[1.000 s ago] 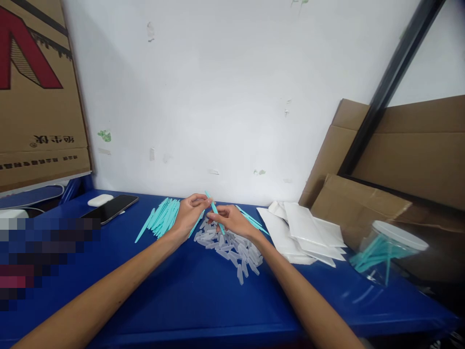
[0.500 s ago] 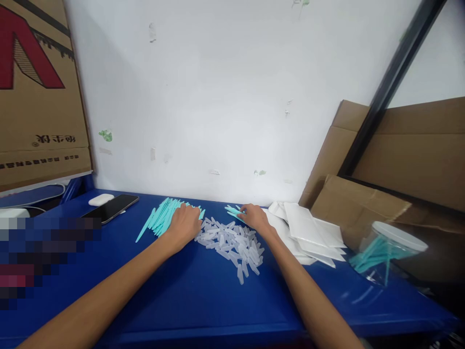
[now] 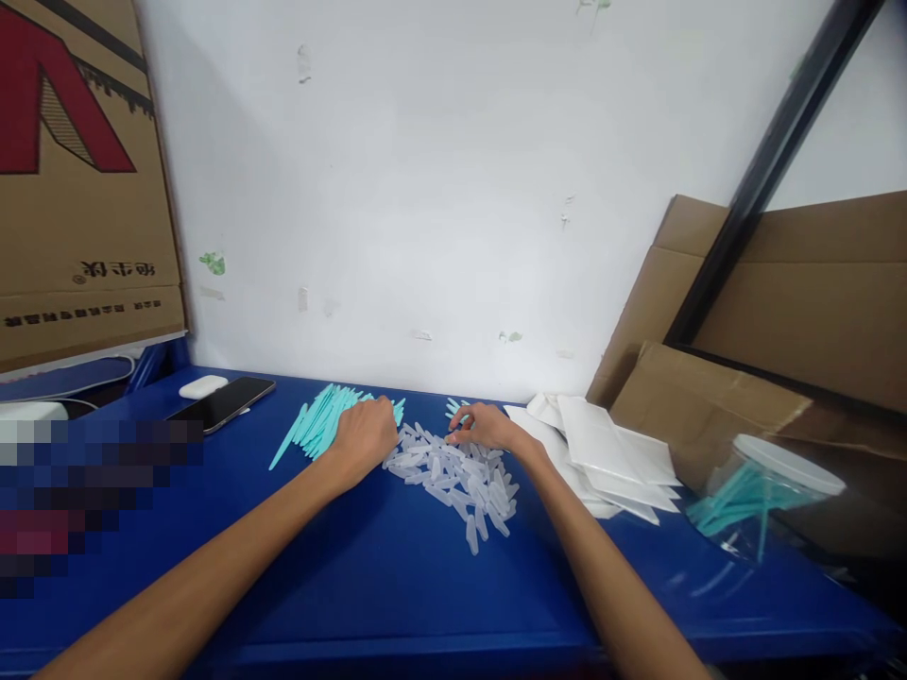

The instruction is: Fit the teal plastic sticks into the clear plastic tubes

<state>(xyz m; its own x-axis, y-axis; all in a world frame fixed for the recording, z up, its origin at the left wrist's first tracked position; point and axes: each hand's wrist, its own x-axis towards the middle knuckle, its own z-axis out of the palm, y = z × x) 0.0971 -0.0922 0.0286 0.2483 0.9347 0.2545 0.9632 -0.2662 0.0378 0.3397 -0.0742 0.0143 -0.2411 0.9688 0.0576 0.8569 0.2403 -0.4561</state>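
Observation:
A pile of slim turquoise plastic sticks [image 3: 318, 420] lies on the blue table. My left hand [image 3: 365, 436] rests at its right end, fingers curled down and closed; whatever they hold is hidden. Beside it spreads a heap of small translucent plastic caps [image 3: 453, 472]. At the heap's far right edge is my right hand [image 3: 486, 425], thumb and forefinger apart above the caps, with nothing visible between them. Just behind its fingers lie several more turquoise pieces [image 3: 453, 406], partly covered by the hand.
White paper-like sheets or bags [image 3: 616, 458] are stacked right of my right hand. A clear jar with a white lid [image 3: 786, 463] holds turquoise sticks farther right. At the left lie a phone [image 3: 227, 404] and a white case [image 3: 203, 386]. Cardboard [image 3: 701, 397] leans at the back right.
My right hand has drawn back from the small turquoise group toward the translucent caps, and its thumb and forefinger have parted. My left hand stays by the stick pile. The view has shifted slightly.

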